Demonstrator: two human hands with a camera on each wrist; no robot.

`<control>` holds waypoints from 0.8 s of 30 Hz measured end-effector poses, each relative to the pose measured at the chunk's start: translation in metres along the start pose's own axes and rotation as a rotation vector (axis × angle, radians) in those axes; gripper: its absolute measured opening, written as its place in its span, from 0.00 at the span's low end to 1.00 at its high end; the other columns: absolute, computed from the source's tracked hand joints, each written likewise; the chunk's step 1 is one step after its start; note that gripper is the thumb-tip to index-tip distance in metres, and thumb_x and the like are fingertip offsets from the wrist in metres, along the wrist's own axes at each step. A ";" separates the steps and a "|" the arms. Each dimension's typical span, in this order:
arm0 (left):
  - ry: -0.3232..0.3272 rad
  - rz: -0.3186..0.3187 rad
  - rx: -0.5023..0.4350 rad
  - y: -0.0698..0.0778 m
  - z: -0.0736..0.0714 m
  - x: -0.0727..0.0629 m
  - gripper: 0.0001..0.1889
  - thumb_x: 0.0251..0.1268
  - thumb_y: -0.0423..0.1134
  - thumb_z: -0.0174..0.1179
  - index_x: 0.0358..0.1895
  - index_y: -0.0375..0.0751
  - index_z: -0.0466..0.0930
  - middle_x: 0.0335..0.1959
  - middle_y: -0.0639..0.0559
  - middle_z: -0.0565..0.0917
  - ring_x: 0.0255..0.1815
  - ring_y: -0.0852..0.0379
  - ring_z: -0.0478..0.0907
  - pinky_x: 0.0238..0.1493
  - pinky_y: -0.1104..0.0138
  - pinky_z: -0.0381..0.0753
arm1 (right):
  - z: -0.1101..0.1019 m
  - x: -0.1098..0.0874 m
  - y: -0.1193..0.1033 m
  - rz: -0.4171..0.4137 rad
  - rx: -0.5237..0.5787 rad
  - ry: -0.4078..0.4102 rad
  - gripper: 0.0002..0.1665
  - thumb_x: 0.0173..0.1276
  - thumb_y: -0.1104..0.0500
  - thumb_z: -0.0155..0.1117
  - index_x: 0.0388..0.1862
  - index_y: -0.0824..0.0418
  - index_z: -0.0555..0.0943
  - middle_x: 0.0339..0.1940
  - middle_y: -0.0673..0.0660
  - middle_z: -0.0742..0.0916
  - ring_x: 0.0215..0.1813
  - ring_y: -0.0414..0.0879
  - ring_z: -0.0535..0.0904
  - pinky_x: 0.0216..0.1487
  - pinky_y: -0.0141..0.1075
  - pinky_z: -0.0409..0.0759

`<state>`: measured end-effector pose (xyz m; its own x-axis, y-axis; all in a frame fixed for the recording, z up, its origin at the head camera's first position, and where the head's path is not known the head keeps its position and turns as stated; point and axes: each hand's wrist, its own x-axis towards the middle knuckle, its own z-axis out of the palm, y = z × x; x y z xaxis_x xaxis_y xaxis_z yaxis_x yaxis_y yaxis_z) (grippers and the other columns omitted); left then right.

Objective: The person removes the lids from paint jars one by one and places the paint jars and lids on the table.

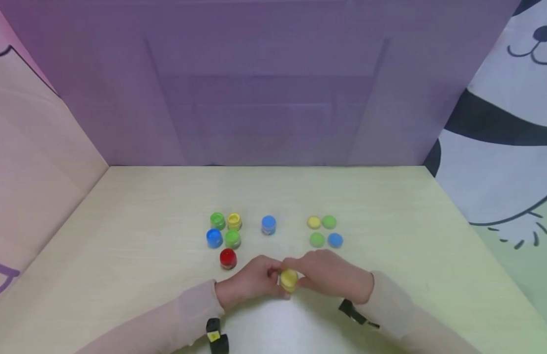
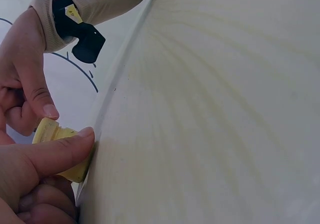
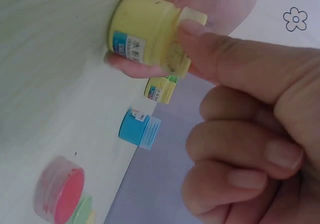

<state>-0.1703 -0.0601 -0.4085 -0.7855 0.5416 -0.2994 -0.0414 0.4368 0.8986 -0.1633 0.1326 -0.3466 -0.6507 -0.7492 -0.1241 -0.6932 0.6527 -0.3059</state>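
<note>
A small yellow paint jar (image 1: 289, 279) stands upright on the table, close to the person. Its side carries a printed label, seen on the yellow jar (image 3: 140, 32) in the right wrist view. My left hand (image 1: 256, 278) holds the jar's body between thumb and fingers. My right hand (image 1: 328, 273) pinches the yellow lid (image 3: 186, 42) at its top, thumb on the near side. The other fingers of the right hand are curled into the palm. In the left wrist view the left thumb lies along the yellow jar (image 2: 77, 171).
To the left cluster several small jars: green (image 1: 218, 221), yellow (image 1: 234, 221), blue (image 1: 214, 238) and red (image 1: 228, 258). A blue jar (image 1: 268, 224) stands alone mid-table. Flat round lids lie on the right, including yellow (image 1: 314, 222) and blue (image 1: 335, 240). A purple wall (image 1: 273, 123) bounds the back.
</note>
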 end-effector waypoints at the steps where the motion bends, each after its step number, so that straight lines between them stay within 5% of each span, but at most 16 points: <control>1: 0.000 -0.001 -0.001 0.000 0.000 0.000 0.17 0.48 0.35 0.72 0.45 0.51 0.84 0.16 0.54 0.69 0.20 0.58 0.65 0.26 0.71 0.63 | 0.000 0.000 0.000 -0.001 0.004 0.003 0.17 0.59 0.59 0.68 0.46 0.46 0.78 0.21 0.44 0.81 0.20 0.33 0.67 0.26 0.26 0.69; 6: 0.003 0.000 -0.006 0.002 0.000 0.000 0.17 0.48 0.34 0.71 0.45 0.49 0.84 0.16 0.54 0.69 0.20 0.59 0.64 0.26 0.71 0.62 | 0.006 -0.002 -0.003 0.024 0.011 0.048 0.17 0.61 0.55 0.67 0.47 0.54 0.74 0.16 0.43 0.75 0.17 0.33 0.64 0.21 0.25 0.65; 10: 0.017 0.027 0.027 0.003 0.000 -0.001 0.16 0.49 0.34 0.71 0.44 0.49 0.85 0.16 0.55 0.69 0.21 0.60 0.64 0.26 0.71 0.62 | 0.013 -0.002 -0.011 0.129 -0.006 0.106 0.21 0.61 0.47 0.65 0.42 0.58 0.70 0.12 0.44 0.68 0.14 0.35 0.61 0.16 0.27 0.60; 17: 0.042 0.009 0.026 0.003 0.001 -0.001 0.15 0.51 0.32 0.68 0.45 0.48 0.85 0.17 0.54 0.70 0.22 0.59 0.66 0.28 0.71 0.64 | 0.023 0.002 -0.025 0.303 -0.094 0.140 0.30 0.59 0.36 0.62 0.38 0.62 0.73 0.13 0.48 0.70 0.16 0.39 0.64 0.17 0.31 0.64; 24: 0.042 0.009 0.025 0.002 0.001 -0.001 0.16 0.50 0.31 0.68 0.45 0.47 0.85 0.16 0.55 0.71 0.21 0.59 0.66 0.27 0.72 0.64 | 0.030 0.001 -0.027 0.285 -0.149 0.214 0.26 0.59 0.39 0.64 0.33 0.60 0.70 0.13 0.48 0.69 0.15 0.39 0.62 0.14 0.30 0.61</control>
<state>-0.1692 -0.0586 -0.4067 -0.8111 0.5149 -0.2774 -0.0193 0.4505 0.8926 -0.1361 0.1110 -0.3664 -0.8631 -0.5047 0.0206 -0.5020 0.8526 -0.1449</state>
